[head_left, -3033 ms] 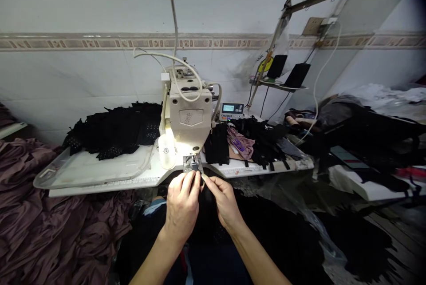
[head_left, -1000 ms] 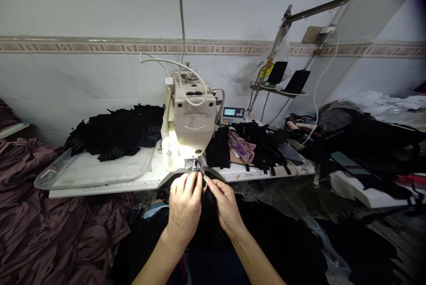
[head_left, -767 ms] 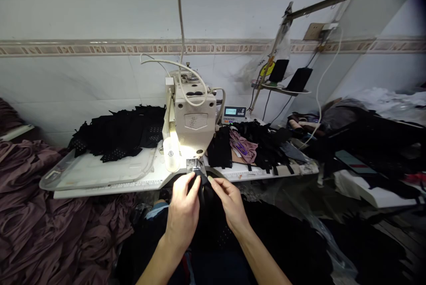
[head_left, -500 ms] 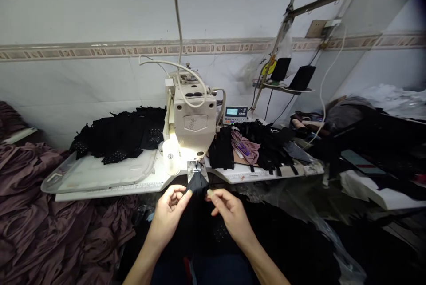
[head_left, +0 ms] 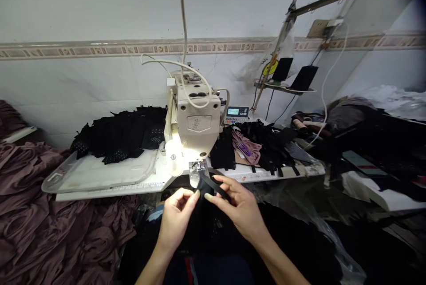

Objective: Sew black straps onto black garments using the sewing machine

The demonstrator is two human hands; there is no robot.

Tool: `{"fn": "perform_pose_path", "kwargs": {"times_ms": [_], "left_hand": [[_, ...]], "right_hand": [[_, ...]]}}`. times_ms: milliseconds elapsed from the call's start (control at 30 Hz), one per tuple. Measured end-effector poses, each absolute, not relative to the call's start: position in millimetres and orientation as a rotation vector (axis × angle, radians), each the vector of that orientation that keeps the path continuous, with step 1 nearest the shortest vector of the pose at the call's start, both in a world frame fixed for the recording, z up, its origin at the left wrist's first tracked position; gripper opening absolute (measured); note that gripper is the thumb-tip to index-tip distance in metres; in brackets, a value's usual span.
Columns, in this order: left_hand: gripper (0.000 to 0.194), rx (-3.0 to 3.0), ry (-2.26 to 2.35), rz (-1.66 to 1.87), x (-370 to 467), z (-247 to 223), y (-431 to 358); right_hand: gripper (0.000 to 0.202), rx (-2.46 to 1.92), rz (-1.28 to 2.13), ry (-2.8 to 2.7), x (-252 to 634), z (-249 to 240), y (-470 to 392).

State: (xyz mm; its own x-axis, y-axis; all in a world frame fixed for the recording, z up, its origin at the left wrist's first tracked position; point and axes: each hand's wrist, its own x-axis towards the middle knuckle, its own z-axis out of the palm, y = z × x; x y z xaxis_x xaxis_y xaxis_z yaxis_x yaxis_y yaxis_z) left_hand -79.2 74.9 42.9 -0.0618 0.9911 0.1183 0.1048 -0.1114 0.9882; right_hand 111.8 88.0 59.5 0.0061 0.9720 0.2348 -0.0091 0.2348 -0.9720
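Note:
A piece of black fabric [head_left: 203, 189] lies below the needle area of a cream sewing machine [head_left: 197, 120], with a narrow black strap [head_left: 216, 187] looping toward the right. My left hand [head_left: 176, 216] pinches the fabric's left edge between thumb and index finger. On the other side, my right hand [head_left: 238, 205] has its thumb on the fabric and its fingers around the strap. The fabric's upper end reaches the lit metal needle plate [head_left: 194, 175]. Below my hands the dark cloth merges with other black material.
Black pieces [head_left: 121, 134] are heaped on a clear plastic lid [head_left: 100, 176] at left. Mauve fabric [head_left: 43, 214] fills the lower left. Right of the machine are a control panel [head_left: 237, 114], black straps, a mauve scrap [head_left: 248, 148] and thread cones [head_left: 304, 77].
The black strap now loops out to the right, over my right hand's fingers. My hands are closer together, and the fabric end has shifted slightly right and off its peaked shape.

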Motion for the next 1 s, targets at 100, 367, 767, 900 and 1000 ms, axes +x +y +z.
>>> {"fn": "perform_pose_path", "kwargs": {"times_ms": [100,367,767,900,1000], "left_hand": [[0.039,1.532,1.289,1.233,-77,51,57],[0.042,1.502,1.128,1.038,-67,58,68],[0.036,2.783,1.5,1.268,-70,46,70],[0.037,2.811,1.639,1.205,-63,44,76],[0.037,2.777,1.726,1.174,-58,43,82]], "right_hand": [[0.015,-0.988,0.891,-1.456,128,80,93],[0.017,-1.04,0.96,-1.5,125,74,134],[0.01,-1.069,0.756,-1.567,113,41,205],[0.006,-1.09,0.705,-1.619,110,47,222],[0.011,-1.099,0.706,-1.614,105,47,233]]}}
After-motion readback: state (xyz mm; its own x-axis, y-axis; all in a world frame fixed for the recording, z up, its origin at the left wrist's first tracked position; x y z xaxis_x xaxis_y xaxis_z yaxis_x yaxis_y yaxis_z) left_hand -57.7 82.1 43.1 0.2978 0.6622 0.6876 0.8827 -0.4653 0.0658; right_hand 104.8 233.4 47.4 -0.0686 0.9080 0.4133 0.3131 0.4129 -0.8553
